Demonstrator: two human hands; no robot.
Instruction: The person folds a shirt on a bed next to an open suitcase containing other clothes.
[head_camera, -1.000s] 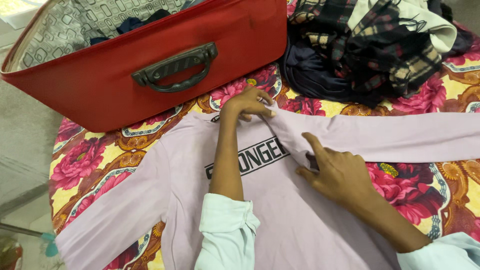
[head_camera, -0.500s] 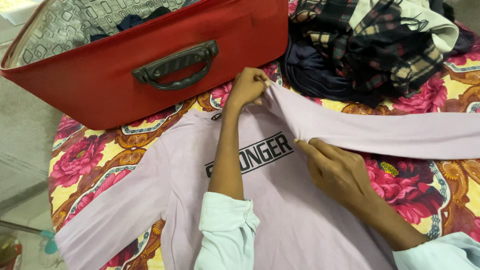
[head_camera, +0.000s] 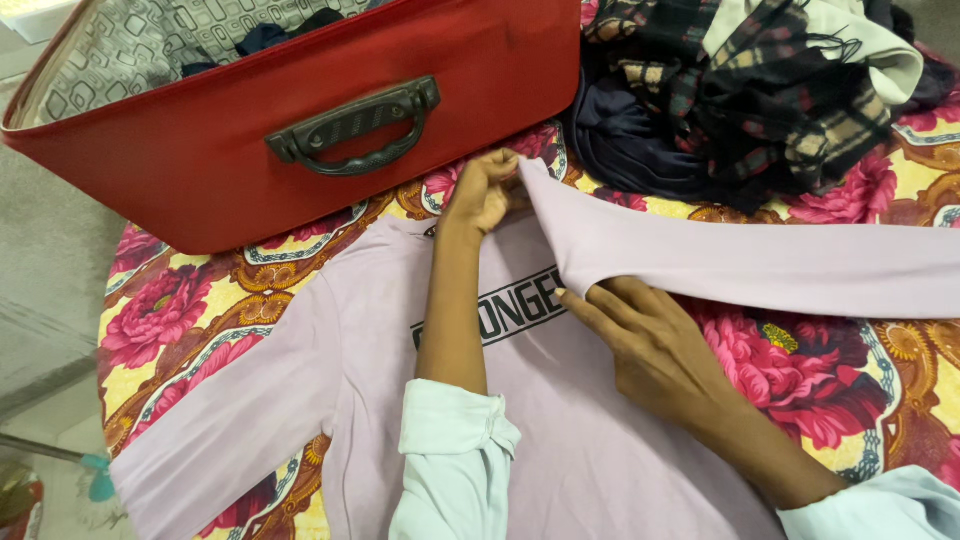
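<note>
A lilac long-sleeved shirt (head_camera: 560, 440) lies front up on a floral cloth (head_camera: 200, 310) of pink roses on yellow, its body running from the near edge toward the far side, neck end pointing at the red suitcase (head_camera: 300, 110). The left hand (head_camera: 483, 190) sits at the shirt's shoulder, just near of the suitcase wall, its grip pinched on the fabric where the right sleeve (head_camera: 760, 265) begins. That sleeve stretches as a long band across the scene, its long axis running left to right, from the pinched corner out past the right edge, lifted slightly at the left end. The right hand (head_camera: 650, 345) rests on the shirt's chest beside the dark printed panel, fingers (head_camera: 585, 305) pressed together and tucked under the sleeve's lower edge at the fold. The other sleeve (head_camera: 220, 420) lies flat, slanting toward the near left. Both forearms wear pale rolled cuffs (head_camera: 455, 440). The suitcase stands open, patterned lining and dark clothes showing inside. A heap of plaid and dark clothes (head_camera: 750, 90) lies far right, touching the suitcase.
</note>
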